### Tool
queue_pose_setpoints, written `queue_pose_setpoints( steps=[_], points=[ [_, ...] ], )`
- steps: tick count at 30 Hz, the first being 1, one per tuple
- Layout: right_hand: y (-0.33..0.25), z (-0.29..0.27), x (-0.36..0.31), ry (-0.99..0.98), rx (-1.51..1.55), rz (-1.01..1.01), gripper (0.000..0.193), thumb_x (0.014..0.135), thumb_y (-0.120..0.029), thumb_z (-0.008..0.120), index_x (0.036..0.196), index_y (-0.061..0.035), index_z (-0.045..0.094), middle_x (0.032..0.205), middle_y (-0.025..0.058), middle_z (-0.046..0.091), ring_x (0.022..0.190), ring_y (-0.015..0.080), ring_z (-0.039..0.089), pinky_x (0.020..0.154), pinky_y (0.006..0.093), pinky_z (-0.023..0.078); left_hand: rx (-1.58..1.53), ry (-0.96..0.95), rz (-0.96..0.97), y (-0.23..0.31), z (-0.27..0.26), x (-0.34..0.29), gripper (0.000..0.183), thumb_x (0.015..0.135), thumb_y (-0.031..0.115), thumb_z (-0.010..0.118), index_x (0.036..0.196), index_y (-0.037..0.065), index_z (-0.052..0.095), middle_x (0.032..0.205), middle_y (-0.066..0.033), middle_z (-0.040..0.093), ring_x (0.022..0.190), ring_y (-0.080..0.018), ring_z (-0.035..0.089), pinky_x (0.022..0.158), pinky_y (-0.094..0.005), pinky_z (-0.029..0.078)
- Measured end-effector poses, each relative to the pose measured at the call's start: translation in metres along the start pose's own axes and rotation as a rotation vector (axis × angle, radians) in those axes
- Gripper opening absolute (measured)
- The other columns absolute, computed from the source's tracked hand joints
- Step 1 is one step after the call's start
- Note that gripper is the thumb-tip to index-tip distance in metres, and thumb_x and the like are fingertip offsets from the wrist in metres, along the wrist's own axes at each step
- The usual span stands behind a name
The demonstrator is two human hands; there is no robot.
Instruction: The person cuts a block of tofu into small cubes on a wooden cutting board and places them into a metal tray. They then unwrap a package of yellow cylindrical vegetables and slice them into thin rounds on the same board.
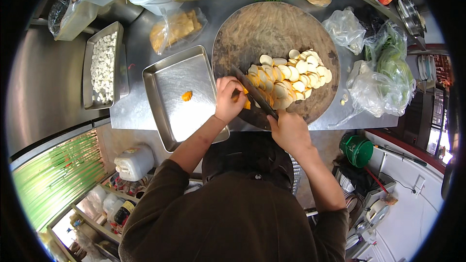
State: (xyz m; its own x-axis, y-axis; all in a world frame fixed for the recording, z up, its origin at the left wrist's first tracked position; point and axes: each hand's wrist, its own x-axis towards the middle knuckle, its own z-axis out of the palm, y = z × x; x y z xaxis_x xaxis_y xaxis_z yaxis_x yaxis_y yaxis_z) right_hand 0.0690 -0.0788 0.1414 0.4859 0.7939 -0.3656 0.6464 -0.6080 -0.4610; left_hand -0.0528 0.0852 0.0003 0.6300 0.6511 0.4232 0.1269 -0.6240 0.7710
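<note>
The right hand point(290, 128) is clamped on the knife point(255, 96), while the left hand's point(228, 99) fingers pinch an orange vegetable piece point(246, 103) on the round chopping board point(252, 29) (blade just beside them); a slip could nick fingertips.

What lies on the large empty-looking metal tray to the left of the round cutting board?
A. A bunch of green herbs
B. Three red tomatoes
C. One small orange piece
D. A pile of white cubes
C: the metal tray beside the round cutting board holds only one small orange piece, near the left hand.
</note>
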Motion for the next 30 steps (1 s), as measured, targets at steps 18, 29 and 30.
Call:
queue_pose_setpoints(
  steps=[18, 29, 30],
  points=[
    [0.028, 0.058, 0.016, 0.132, 0.124, 0.033, 0.034, 0.095, -0.029, 0.067, 0.085, 0.0029, 0.065, 0.071, 0.0272, 0.067, 0.071, 0.0452, 0.069, 0.067, 0.0525, 0.057, -0.018, -0.03, -0.016, -0.003, -0.002, -0.001, 0.02, 0.071, -0.005, 0.071, 0.085, 0.007, 0.065, 0.099, -0.0091, 0.065, 0.095, -0.0318, 0.059, 0.086, -0.0397, 0.048],
    [0.01, 0.012, -0.006, 0.027, 0.015, -0.037, 0.03, 0.094, -0.025, 0.066, 0.085, 0.0034, 0.065, 0.071, 0.027, 0.067, 0.071, 0.0438, 0.07, 0.068, 0.0506, 0.058, -0.083, -0.062, -0.088, -0.003, -0.002, 0.002, 0.019, 0.07, -0.007, 0.069, 0.082, 0.005, 0.059, 0.095, -0.0105, 0.062, 0.093, -0.033, 0.059, 0.083, -0.0384, 0.049],
    [0.01, 0.014, -0.003, 0.015, 0.015, -0.023, 0.03, 0.094, -0.025, 0.066, 0.085, 0.0035, 0.065, 0.072, 0.0271, 0.067, 0.071, 0.044, 0.07, 0.068, 0.0506, 0.058, -0.086, -0.068, -0.09, -0.004, -0.002, 0.002, 0.019, 0.071, -0.007, 0.069, 0.082, 0.005, 0.059, 0.095, -0.0104, 0.062, 0.093, -0.033, 0.059, 0.083, -0.0384, 0.049]
  ],
)
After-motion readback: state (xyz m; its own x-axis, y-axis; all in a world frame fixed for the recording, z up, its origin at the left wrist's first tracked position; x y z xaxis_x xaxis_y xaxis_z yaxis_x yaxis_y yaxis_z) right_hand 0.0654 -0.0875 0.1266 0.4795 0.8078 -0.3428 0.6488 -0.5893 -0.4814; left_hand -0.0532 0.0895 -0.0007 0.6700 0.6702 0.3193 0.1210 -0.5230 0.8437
